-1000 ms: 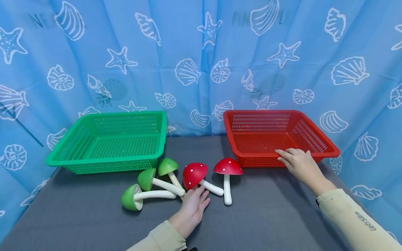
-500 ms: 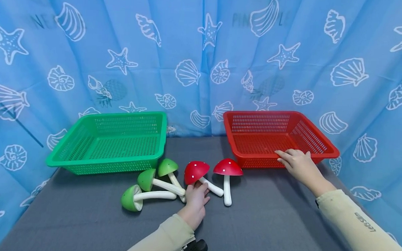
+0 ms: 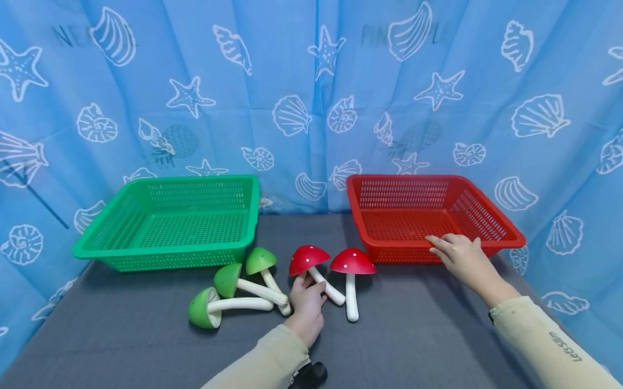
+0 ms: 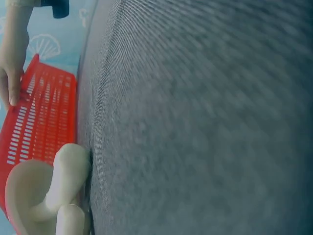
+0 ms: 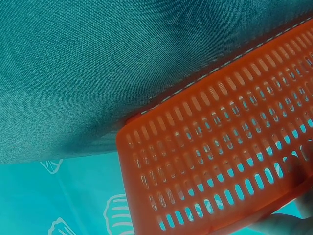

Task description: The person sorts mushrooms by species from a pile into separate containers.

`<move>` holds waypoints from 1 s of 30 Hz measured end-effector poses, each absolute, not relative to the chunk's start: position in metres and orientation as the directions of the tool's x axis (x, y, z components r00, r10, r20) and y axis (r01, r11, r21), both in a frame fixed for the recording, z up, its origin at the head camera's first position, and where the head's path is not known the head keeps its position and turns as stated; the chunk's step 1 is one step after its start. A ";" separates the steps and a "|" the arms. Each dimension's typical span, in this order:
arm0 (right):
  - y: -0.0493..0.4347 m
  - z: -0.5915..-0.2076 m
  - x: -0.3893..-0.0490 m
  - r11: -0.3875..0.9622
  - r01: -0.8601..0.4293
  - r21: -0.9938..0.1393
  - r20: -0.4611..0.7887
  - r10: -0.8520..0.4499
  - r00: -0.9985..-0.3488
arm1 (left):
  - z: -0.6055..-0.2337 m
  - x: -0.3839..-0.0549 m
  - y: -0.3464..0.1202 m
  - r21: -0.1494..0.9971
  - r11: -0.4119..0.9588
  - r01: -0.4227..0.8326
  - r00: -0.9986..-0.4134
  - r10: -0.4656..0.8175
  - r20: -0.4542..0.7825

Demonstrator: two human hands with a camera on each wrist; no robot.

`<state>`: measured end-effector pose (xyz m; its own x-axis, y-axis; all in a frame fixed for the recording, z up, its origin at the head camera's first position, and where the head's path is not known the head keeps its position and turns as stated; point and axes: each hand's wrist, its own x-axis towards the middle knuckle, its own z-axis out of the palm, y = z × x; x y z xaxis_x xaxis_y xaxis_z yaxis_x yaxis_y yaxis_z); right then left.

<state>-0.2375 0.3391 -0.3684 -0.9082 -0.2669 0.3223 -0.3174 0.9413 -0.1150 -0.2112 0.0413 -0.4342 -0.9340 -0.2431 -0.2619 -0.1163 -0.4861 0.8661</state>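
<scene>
My left hand [image 3: 307, 310] pinches the white stem of a red toy mushroom [image 3: 310, 259] with white dots, thumb and fingers at the stem just below the cap. Beside it to the right lies a second red mushroom [image 3: 353, 262], close to the red basket [image 3: 392, 253]. Several green-capped mushrooms [image 3: 226, 279] lie left of this hand, their white stems pointing toward it. My right hand [image 3: 465, 259] holds the front rim of the red basket, fingers over the edge. In the left wrist view, pale mushroom stems [image 4: 68, 176] show in front of the basket.
A green plastic basket [image 3: 178, 258] stands at the back left, with nothing in it. Both baskets rest on a grey cloth-covered table [image 3: 414, 350]. Behind the table hangs a blue curtain [image 3: 275, 65] printed with shells and starfish.
My left hand has moved forward and closed on the red mushroom's stem. That mushroom has shifted slightly back and right, its cap nearer the other red one. My right hand stays at the basket rim.
</scene>
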 end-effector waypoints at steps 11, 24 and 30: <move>0.339 -0.369 -0.238 0.941 -0.320 -0.114 0.320 -0.270 -0.908 | -0.414 -0.210 0.025 0.831 -0.523 -0.190 -0.954 -0.101 -0.282; 0.339 -0.369 -0.236 0.938 -0.319 -0.133 0.324 -0.263 -0.909 | -0.374 -0.216 0.022 0.828 -0.524 -0.198 -0.972 -0.003 -0.235; 0.339 -0.369 -0.236 0.938 -0.329 -0.107 0.338 -0.276 -0.900 | -0.364 -0.220 0.024 0.830 -0.513 -0.220 -0.969 0.019 -0.245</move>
<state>-0.2364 0.3391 -0.3688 -0.8995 -0.2763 0.3384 -0.3286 0.9383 -0.1074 -0.2196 0.0237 -0.3635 -0.9694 0.0194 -0.2449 -0.2199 -0.5132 0.8296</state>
